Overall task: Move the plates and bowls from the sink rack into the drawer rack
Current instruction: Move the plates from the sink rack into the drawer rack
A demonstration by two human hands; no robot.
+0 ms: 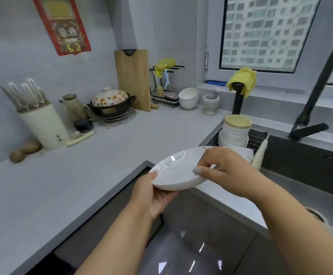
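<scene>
A shallow white ceramic plate (pixel 173 173) is held over the grey countertop's (pixel 82 175) corner, gripped at its near-left rim by the left hand (pixel 153 197) and pinched at its right rim by the right hand (pixel 223 169). Behind it, stacked white bowls (pixel 234 133) are seen in the dark wire sink rack (pixel 258 138).

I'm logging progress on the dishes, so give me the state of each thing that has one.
plate: held in the air, tilted
left hand: grips plate's near rim
right hand: pinches plate's right rim
bowl stack: still in sink rack
faucet: no water visible
</scene>
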